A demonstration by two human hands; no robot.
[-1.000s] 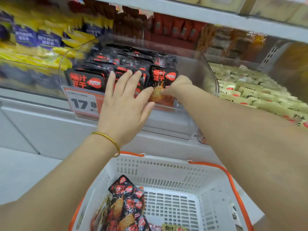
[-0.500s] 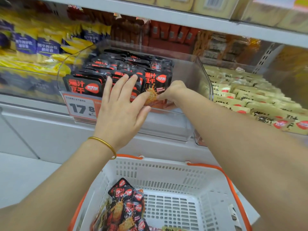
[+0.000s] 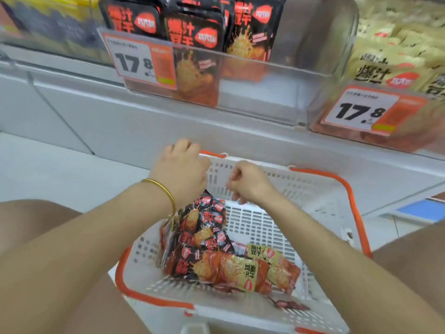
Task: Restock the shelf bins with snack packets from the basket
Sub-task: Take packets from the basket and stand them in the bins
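My two hands hover over the white basket (image 3: 301,189) with orange handles. My left hand (image 3: 180,169), with a gold bangle on the wrist, has curled fingers and sits just above a bundle of black snack packets (image 3: 207,220) that stands against the basket's left side. Its palm is hidden, so any hold is unclear. My right hand (image 3: 248,182) hangs beside it with loosely curled fingers and holds nothing. Beige and orange packets (image 3: 265,268) lie on the basket floor. Above, a clear shelf bin (image 3: 277,92) holds upright black packets (image 3: 192,32) on its left side.
A 17.8 price tag (image 3: 139,61) is clipped to the bin's front. To the right, another bin (image 3: 361,121) is filled with beige packets (image 3: 385,68) and has its own tag. A yellow-packet bin is at the upper left. A grey shelf base runs below the bins.
Both hands have left the shelf bin and dropped down to the basket. The packet they were setting in place now stands in the bin. The view has tilted downward.
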